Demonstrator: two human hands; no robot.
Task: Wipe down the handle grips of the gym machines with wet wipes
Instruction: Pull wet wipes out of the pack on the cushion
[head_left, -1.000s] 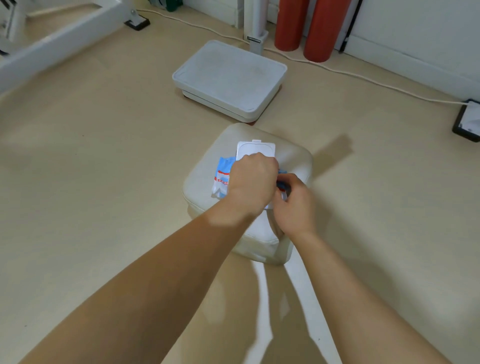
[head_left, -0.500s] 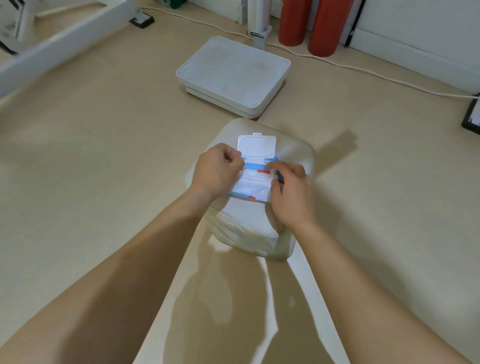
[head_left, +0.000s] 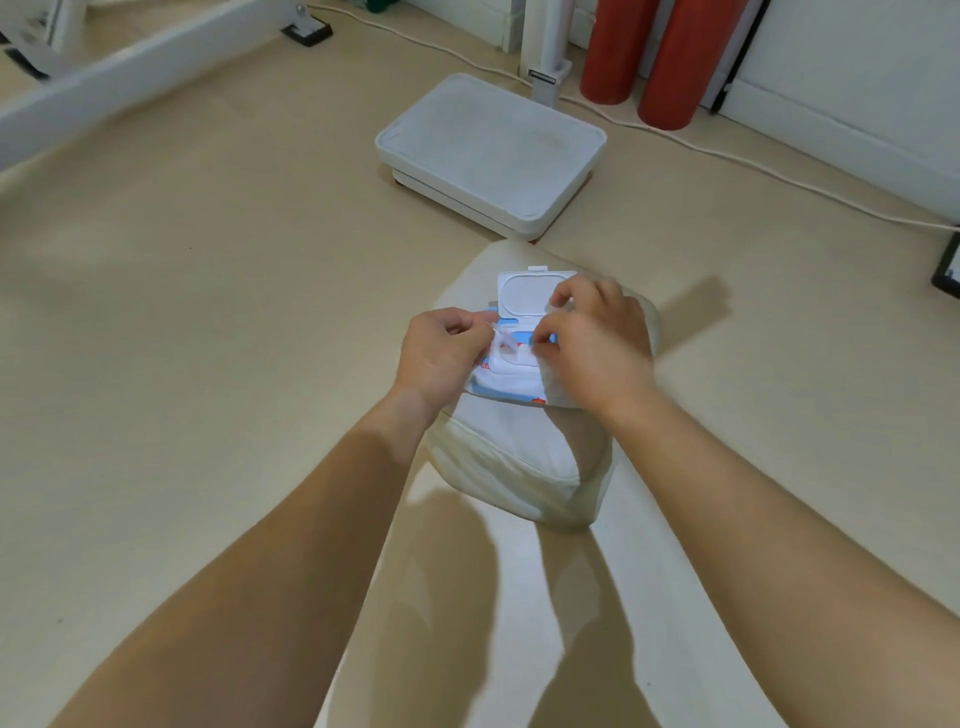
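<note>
A: While both hands work at it, where does the wet-wipe pack (head_left: 511, 382) sit?

B: On top of the cream cushioned seat (head_left: 519, 467), its white flip lid (head_left: 527, 299) standing open at the pack's far edge. The left hand (head_left: 441, 358) is curled at the pack's left end, fingertips pinched on something thin and white by the opening. The right hand (head_left: 597, 343) is bent over the pack's right side, fingers nipped together there; blur keeps me from telling exactly what they grip.

A: What lies around the seat?

B: Beyond it, a white flat platform (head_left: 491, 156) on the floor (head_left: 182, 312). Past that, two red cylinders (head_left: 644, 57) stand against the wall, with a white post (head_left: 545, 47) to their left. A white cable (head_left: 727, 156) trails along the floor behind the platform. A white machine frame (head_left: 119, 67) runs far left of the seat.

A: And the floor?

B: Beige, smooth, shadowed by the arms near the seat.

A: Anything unclear?

B: A dark-edged object (head_left: 948, 270) far right of the seat is cut off by the frame; the right hand hides the pack's right end.
</note>
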